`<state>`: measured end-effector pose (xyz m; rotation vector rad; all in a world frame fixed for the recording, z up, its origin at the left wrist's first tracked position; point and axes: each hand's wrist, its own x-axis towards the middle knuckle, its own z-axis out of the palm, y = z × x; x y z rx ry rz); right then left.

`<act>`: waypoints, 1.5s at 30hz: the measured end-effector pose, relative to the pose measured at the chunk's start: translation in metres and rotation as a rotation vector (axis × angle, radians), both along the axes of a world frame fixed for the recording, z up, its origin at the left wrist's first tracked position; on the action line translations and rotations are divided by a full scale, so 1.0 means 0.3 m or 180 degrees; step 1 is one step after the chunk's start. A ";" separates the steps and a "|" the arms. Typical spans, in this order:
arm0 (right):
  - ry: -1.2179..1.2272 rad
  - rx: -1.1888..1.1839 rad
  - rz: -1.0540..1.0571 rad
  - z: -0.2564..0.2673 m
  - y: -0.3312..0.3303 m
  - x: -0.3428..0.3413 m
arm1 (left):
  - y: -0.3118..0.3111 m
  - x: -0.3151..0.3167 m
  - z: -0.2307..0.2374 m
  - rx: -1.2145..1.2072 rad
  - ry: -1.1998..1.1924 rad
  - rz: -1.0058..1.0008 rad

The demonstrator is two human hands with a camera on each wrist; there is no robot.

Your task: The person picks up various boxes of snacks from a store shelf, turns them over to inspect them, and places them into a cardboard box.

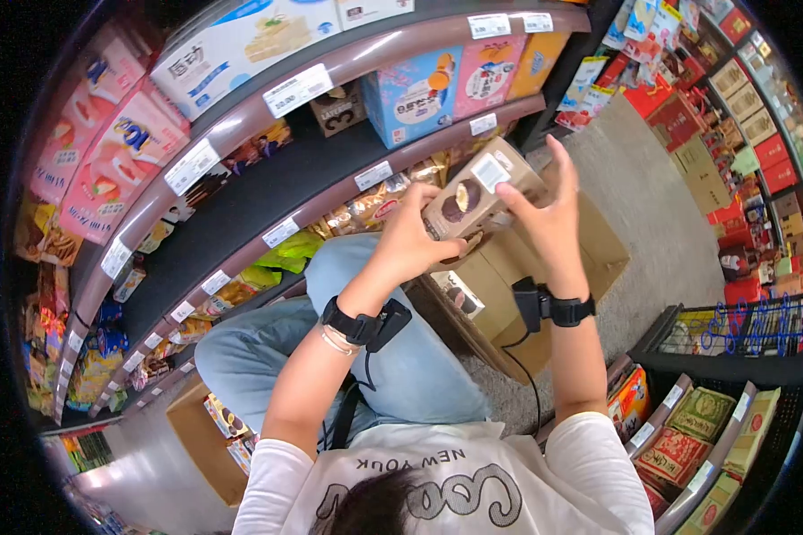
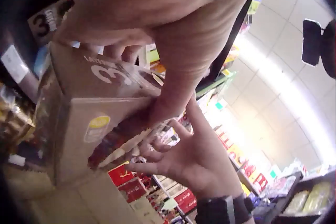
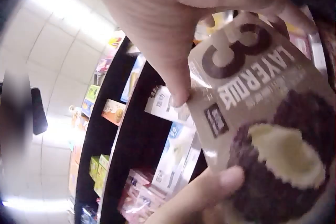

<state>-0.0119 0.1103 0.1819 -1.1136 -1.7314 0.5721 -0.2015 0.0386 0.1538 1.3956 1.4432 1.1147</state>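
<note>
Handling a brown box (image 1: 475, 183), printed "3 LAYER" on the face seen from the right wrist, looks to be the step in hand; it is held up and tilted above the shelf-side edge of a large carton (image 1: 500, 267). The left hand (image 1: 408, 239) grips one end between thumb and fingers, while the right hand (image 1: 553, 218) is spread wide, thumb against the box near its other end and index finger straight; whether its remaining fingers bear on the back I cannot tell. A matching box (image 1: 339, 109) marked 3 sits on the dark shelf (image 1: 277, 178) beyond, so the next move may call for a firm left grip, turning the box square and reaching over that shelf's front edge. A blue box (image 1: 415, 98) stands nearer the shelf's right end, and pink packs (image 1: 120, 165) fill the left end above. The carton stands on the grey floor (image 1: 660, 214); a second carton (image 1: 196, 437) lies at lower left, and a rack of red packets (image 1: 674, 456) at lower right. Bright strip lights cross a tiled ceiling (image 2: 257, 103) overhead.
</note>
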 end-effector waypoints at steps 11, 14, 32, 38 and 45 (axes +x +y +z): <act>-0.2301 -0.0822 0.1144 0.042 0.052 0.250 | 0.191 0.297 -0.110 0.0366 0.0853 -0.0869; -0.2360 -0.1046 0.1109 -0.079 0.099 0.274 | 0.218 0.311 -0.183 0.0533 0.1072 -0.0880; -0.3265 -0.3317 0.0815 -1.325 0.299 0.366 | 0.348 0.174 -0.290 -0.0036 -0.0289 0.0165; -0.2707 -0.3161 0.0590 -1.510 0.246 0.339 | 0.394 0.149 -0.312 -0.0324 -0.0264 0.0148; -0.1754 -0.2757 0.0334 -1.722 0.190 0.347 | 0.411 0.149 -0.325 -0.0368 -0.0224 0.0301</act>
